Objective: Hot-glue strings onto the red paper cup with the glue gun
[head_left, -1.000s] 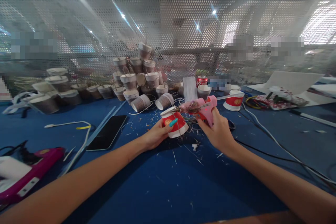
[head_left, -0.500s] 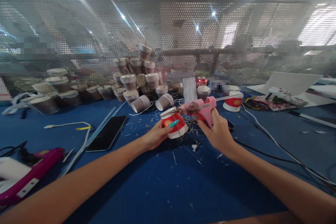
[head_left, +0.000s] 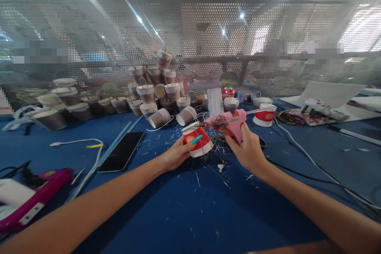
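Note:
My left hand (head_left: 175, 154) grips a red and white paper cup (head_left: 199, 139) that lies tilted on the blue table (head_left: 190, 206), its fingers wrapped round the cup's side. My right hand (head_left: 247, 147) is closed round the handle of a pink glue gun (head_left: 232, 122), whose nozzle points left at the cup's upper edge. A thin wire or string loops over the cup.
A pile of wrapped brown cups (head_left: 154, 91) stands behind, more cups (head_left: 65, 101) at the far left. A black phone (head_left: 120, 155) lies left of my hand. A second red cup (head_left: 264, 114) and a red can (head_left: 228, 92) stand behind. Cables (head_left: 312, 166) run right; a magenta tool (head_left: 32, 200) lies near left.

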Motion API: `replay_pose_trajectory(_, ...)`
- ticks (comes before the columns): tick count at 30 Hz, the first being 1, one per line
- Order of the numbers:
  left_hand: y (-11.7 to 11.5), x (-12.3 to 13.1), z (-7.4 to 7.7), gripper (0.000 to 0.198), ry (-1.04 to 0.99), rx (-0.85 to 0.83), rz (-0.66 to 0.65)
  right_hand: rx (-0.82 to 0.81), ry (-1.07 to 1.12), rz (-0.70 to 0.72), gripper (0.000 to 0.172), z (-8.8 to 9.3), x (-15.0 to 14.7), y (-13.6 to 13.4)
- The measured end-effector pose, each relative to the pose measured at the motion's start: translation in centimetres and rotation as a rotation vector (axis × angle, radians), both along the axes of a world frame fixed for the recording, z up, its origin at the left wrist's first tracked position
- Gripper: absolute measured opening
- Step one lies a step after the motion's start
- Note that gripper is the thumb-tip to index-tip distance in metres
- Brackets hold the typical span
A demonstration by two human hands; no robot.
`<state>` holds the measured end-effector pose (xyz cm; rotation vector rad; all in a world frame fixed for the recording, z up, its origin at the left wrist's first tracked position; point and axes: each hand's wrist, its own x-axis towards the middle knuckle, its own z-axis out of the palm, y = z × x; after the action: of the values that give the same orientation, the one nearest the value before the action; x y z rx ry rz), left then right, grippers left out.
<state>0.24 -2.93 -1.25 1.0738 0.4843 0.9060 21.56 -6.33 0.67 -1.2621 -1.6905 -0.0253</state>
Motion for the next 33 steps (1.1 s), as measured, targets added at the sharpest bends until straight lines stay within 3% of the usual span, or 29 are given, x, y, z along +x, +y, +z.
replay_pose_trajectory(33,0.27,-0.24,-0.40,0.056,0.016,-0.007,0.005,-0.030,0.017,-0.056,0.020,-0.15,0.40,0.32)
